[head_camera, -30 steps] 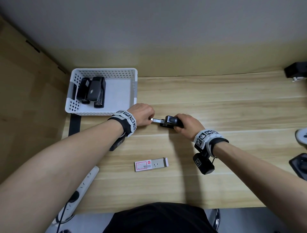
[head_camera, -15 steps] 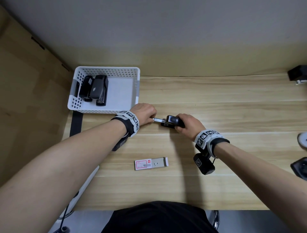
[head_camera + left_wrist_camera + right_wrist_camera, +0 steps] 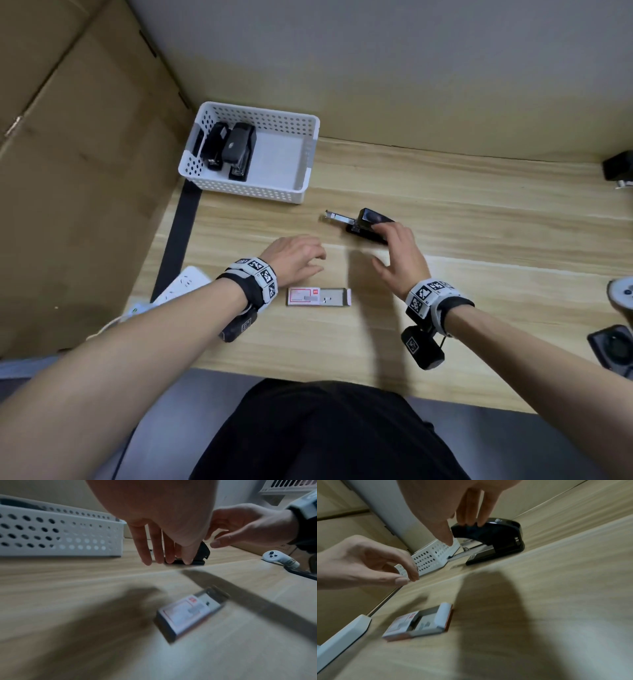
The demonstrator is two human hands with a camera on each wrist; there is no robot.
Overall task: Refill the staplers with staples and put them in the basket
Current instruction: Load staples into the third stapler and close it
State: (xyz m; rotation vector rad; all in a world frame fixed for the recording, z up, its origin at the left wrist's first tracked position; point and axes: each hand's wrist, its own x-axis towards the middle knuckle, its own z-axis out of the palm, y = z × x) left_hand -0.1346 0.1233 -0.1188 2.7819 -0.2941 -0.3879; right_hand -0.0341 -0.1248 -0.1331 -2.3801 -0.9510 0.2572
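Observation:
A black stapler (image 3: 368, 226) (image 3: 496, 536) (image 3: 202, 553) lies on the wooden table with its metal staple tray (image 3: 334, 217) drawn out to the left. My right hand (image 3: 383, 246) (image 3: 464, 524) is open, its fingertips touching the stapler's top, thumb held apart. My left hand (image 3: 317, 263) (image 3: 164, 555) hangs open and empty just above the table, between the stapler and the open staple box (image 3: 318, 296) (image 3: 188, 612) (image 3: 419, 622). The white perforated basket (image 3: 246, 190) (image 3: 60, 536) stands at the back left with two dark staplers (image 3: 239, 150) (image 3: 214, 147) inside.
A white power strip (image 3: 181, 287) lies at the table's left edge, beside a cardboard wall (image 3: 68, 171). At the right edge are a white controller (image 3: 621, 294) (image 3: 278, 558), a black device (image 3: 613, 346) and a black object (image 3: 618, 166) farther back.
My left hand let go of the stapler's drawn-out tray and moved back toward the staple box. My right hand loosened its grip on the stapler and drew back; only fingertips touch it now.

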